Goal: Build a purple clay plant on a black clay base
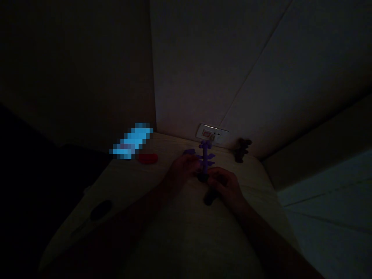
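A purple flower-shaped figure (pixel 205 157) with a stem and side leaves stands upright on a small dark base (pixel 203 177). From the left, my left hand (pixel 184 167) has its curled fingers against the stem and lower leaves. My right hand (pixel 227 185) closes on the base from the right, thumb and fingers brought together. Just below that hand a dark cylindrical piece (pixel 209 197) lies on the table. Another purple piece (pixel 189 152) shows behind my left hand. Dim light hides the exact fingertip contacts.
The pale wooden table (pixel 180 232) meets a wall with a socket plate (pixel 212 133). A lit, pixelated screen (pixel 132 141) and a red object (pixel 148 158) are at the left. A dark oval object (pixel 100 210) lies nearer. At the back right stands a small dark figure (pixel 242 150).
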`<state>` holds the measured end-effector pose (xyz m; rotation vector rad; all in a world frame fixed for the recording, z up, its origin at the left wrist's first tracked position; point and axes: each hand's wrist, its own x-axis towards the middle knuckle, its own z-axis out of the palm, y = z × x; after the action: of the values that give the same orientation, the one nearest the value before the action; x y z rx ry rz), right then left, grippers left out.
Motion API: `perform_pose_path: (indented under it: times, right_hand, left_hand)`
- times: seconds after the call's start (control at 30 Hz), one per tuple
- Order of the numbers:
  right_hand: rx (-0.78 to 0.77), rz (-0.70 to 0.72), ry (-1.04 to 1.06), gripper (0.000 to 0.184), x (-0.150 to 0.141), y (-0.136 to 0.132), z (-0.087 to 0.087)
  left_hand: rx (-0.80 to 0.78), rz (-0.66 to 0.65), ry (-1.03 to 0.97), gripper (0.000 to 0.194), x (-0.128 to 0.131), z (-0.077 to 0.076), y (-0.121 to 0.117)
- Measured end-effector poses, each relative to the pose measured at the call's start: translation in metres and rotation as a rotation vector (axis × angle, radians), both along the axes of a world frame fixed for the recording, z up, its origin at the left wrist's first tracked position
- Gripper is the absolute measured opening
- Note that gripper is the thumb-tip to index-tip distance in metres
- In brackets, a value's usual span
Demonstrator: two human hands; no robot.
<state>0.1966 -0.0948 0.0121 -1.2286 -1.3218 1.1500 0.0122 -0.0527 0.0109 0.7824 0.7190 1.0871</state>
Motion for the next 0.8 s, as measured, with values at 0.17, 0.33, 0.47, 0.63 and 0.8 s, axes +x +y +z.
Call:
perform_pose_path:
  times: [0.17, 0.33, 0.47, 0.63, 0.8]
  right_hand:
    - [0.025, 0.05, -0.05, 0.034, 0.0008, -0.0017, -0.0018]
    - [0.0, 0.126, -0.081, 0.031, 0.0017, -0.0039, -0.0003]
    - [-0.001, 0.152, -0.094, 0.031, 0.0011, -0.0049, 0.0013]
    - [0.024, 0.147, -0.108, 0.031, -0.0003, -0.0053, 0.001]
    - [0.053, 0.117, -0.103, 0.029, -0.0014, -0.006, 0.0039]
  left_hand:
    - [0.011, 0.033, -0.048, 0.038, -0.004, 0.0007, 0.0038]
    - [0.014, 0.05, -0.031, 0.035, -0.0056, 0.0026, 0.0067]
    - [0.01, 0.079, -0.01, 0.035, -0.0048, 0.0026, 0.0064]
    - [0.028, 0.102, 0.025, 0.031, -0.0054, -0.0003, 0.0062]
    - [0.01, 0.097, 0.017, 0.037, -0.0065, 0.0009, 0.0057]
